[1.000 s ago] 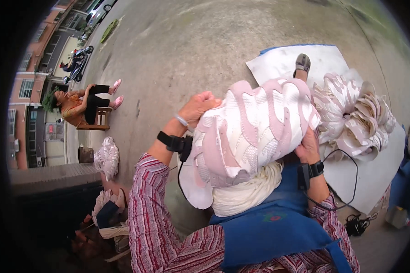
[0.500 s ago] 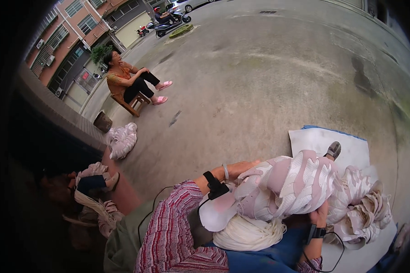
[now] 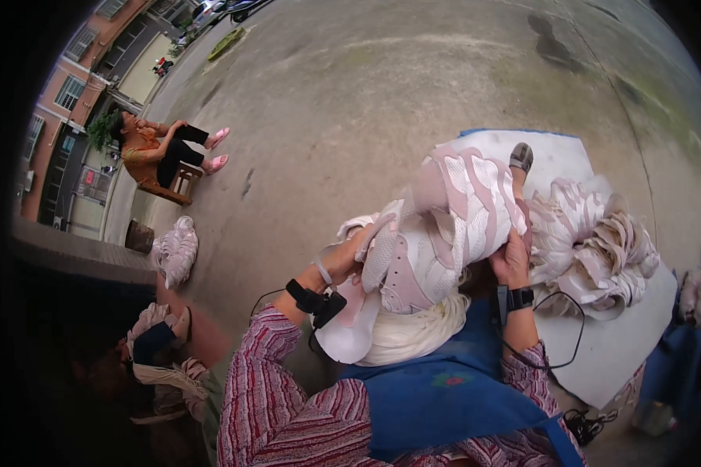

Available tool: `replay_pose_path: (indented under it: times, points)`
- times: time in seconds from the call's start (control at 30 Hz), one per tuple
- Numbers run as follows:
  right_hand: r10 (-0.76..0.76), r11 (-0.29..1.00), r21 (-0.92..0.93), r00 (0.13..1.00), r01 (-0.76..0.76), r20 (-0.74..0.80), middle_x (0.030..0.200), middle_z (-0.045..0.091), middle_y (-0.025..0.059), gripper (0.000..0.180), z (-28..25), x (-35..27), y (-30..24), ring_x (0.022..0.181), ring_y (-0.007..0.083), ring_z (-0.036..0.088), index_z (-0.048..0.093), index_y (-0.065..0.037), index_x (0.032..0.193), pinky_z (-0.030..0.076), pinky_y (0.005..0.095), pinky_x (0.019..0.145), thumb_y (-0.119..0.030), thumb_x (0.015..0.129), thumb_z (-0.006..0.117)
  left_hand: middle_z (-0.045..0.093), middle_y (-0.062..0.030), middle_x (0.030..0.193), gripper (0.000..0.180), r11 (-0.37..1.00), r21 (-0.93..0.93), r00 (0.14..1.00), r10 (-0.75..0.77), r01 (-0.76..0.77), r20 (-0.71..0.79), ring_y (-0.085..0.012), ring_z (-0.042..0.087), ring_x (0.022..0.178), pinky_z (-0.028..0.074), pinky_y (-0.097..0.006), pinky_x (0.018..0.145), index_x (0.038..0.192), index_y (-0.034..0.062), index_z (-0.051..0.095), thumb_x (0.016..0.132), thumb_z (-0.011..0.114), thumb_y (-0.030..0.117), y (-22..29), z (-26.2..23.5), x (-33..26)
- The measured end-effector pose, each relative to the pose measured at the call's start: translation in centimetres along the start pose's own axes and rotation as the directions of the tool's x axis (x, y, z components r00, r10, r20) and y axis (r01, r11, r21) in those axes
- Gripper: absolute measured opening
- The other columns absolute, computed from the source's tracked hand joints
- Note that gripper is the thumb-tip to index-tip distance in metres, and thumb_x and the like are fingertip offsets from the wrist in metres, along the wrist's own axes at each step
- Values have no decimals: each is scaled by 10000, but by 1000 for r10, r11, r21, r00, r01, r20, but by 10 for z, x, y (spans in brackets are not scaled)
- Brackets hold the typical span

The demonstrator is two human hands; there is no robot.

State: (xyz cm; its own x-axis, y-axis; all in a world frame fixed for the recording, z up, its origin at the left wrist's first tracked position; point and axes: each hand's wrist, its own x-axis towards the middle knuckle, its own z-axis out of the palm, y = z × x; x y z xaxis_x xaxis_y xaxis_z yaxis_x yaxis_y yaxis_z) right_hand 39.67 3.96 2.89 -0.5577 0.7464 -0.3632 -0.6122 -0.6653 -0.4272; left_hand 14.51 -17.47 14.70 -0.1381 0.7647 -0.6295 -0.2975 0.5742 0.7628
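A thick stack of nested pink-and-white shoe uppers (image 3: 463,214) is held up in front of me, between my two hands. My left hand (image 3: 349,255) grips its near left end, the fingers partly hidden by the uppers. At the right side, my right hand (image 3: 511,261) is closed against the stack's edge, with the thumb showing. Under the stack, a hank of cream-white cord (image 3: 424,333) lies on my lap over a blue apron (image 3: 436,397). A flat pale pink-and-white piece (image 3: 344,331) hangs beside the cord, below my left wrist.
More shoe uppers (image 3: 592,253) are heaped on a white sheet (image 3: 600,362) at right, where a foot in a grey shoe (image 3: 521,157) rests. At left, a person (image 3: 144,162) sits on a wooden chair (image 3: 181,185), near a bucket (image 3: 139,236) and a bundle of uppers (image 3: 176,251).
The view has shifted, so the surroundings sit further left and higher. The stack is turned more upright, and my left hand has come round its near end; my right hand still holds it.
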Motion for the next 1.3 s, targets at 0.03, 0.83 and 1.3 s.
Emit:
replay_pose_path:
  times: [0.03, 0.83, 1.3]
  points:
    - [-19, 1000, -11, 998, 18, -52, 1309, 556, 84, 420, 7, -7, 0, 1187, 220, 530, 505, 7, 1292, 406, 381, 1022, -229, 949, 561, 569, 10, 787, 519, 997, 76, 1000, 21, -22, 9, -21, 538, 573, 348, -180, 357, 1287, 142, 496, 971, 359, 531, -3, 5, -7]
    - [-325, 200, -949, 930, 246, 173, 1015, 632, 267, 353, -10, -42, -37, 985, 348, 603, 621, 38, 1049, 459, 354, 849, -251, 911, 471, 649, -44, 1064, 681, 935, -338, 994, 95, -110, -61, -77, 605, 862, 501, -235, 696, 1329, 41, 473, 878, 573, 541, -49, -23, -34]
    - [2, -248, -661, 683, 708, 731, 1402, 317, 274, 981, 123, -120, -10, 1265, 451, 365, 313, -12, 1407, 322, 474, 1053, -547, 700, 732, 564, -118, 1265, 593, 989, 142, 999, -33, 32, 8, -197, 595, 1102, 524, -316, 879, 1377, 21, 402, 945, 493, 416, 24, 46, -27]
